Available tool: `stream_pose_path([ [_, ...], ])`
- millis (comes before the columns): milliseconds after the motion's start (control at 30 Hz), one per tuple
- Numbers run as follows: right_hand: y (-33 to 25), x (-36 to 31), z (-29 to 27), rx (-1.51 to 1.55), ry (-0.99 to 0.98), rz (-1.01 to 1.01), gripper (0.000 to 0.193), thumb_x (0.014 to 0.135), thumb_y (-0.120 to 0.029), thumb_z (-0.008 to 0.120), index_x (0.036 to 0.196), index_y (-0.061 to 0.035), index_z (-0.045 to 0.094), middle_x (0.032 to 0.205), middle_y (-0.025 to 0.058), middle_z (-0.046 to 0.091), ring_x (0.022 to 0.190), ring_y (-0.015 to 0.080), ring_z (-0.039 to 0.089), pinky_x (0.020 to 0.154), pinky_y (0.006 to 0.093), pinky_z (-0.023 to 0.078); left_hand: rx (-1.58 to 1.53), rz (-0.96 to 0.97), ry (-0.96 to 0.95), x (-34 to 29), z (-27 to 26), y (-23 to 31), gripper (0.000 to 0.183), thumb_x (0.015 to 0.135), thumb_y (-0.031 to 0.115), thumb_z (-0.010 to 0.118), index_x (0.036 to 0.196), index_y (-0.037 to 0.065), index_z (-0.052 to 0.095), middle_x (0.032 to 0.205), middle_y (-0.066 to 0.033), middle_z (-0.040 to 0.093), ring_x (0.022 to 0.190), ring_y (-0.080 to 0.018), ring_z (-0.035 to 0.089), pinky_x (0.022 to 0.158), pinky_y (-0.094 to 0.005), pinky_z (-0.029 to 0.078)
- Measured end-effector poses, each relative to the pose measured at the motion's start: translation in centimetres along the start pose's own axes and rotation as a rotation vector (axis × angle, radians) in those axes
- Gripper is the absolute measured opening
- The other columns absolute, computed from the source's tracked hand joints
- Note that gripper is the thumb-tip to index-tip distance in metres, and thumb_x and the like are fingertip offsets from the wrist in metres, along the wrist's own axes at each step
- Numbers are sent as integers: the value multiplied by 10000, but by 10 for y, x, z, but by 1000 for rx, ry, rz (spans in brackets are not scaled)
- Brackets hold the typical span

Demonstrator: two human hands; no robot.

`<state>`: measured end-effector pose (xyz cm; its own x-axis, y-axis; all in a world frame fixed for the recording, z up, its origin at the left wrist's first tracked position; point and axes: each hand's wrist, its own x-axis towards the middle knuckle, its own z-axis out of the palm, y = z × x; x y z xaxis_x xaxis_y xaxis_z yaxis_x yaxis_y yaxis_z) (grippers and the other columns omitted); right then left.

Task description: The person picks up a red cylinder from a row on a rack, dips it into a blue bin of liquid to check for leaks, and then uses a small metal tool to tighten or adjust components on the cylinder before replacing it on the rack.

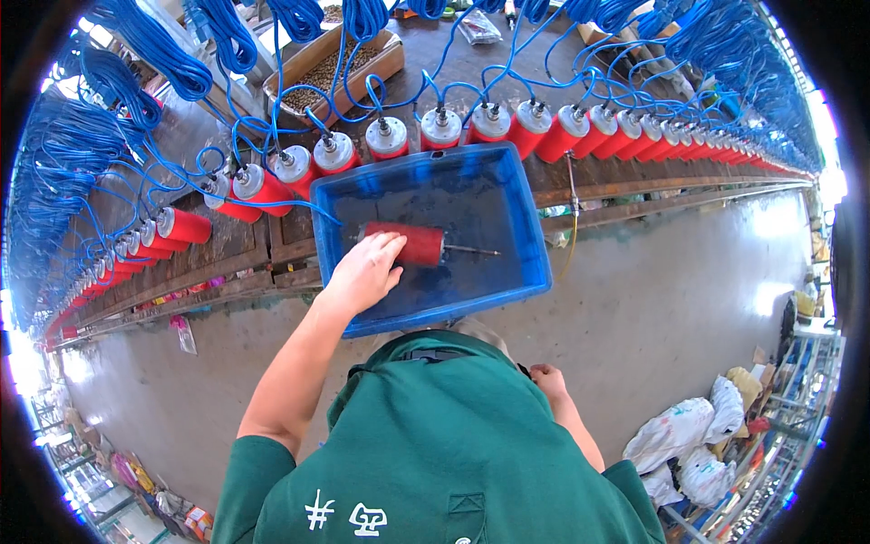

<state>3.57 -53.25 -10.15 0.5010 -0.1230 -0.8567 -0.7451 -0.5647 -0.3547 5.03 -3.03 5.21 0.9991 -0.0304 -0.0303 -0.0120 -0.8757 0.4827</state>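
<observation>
- Beside a long workbench (412, 54), a worker in a green shirt (435, 435) reaches into a rectangular blue plastic tub (453, 308) at the bench's front edge.
- Inside the tub, a red cylinder (419, 247) lies on its side in what looks like shallow water, a thin rod (471, 249) extending from its right end.
- The worker's left hand (364, 269) touches the cylinder's left part, fingers close together over the top and thumb apart; whether they clamp it cannot be told.
- The right hand (550, 379) is down near the right hip, outside the tub, partly hidden; the state of its fingers cannot be told.
- Along the bench edge, a row of red metal-capped cylinders (557, 134) curves away on both sides, joined to blue cables (159, 50) bundled in coils above.
- Behind the row, an open box (388, 65) holds small brownish pieces.
- At right, white sacks (671, 433) are piled on the grey floor (616, 281).
</observation>
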Motion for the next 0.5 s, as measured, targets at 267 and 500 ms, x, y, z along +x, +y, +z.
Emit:
stream_pose_path([
  [267, 31, 17, -3, 123, -63, 19, 293, 1027, -145, 603, 1282, -19, 669, 1109, 94, 731, 885, 204, 709, 699, 354, 580, 296, 72, -266, 50, 21, -23, 786, 714, 141, 885, 1422, 38, 559, 1377, -179, 635, 1220, -373, 642, 1075, -446, 520],
  [500, 61, 6, 4, 200, -39, 67, 289, 1028, -149, 599, 1276, -21, 673, 1120, 95, 734, 902, 212, 717, 711, 367, 594, 430, 146, -250, 63, 41, -32, 906, 678, 187, 891, 1496, 68, 521, 1305, -171, 647, 1201, -378, 644, 1009, -494, 534],
])
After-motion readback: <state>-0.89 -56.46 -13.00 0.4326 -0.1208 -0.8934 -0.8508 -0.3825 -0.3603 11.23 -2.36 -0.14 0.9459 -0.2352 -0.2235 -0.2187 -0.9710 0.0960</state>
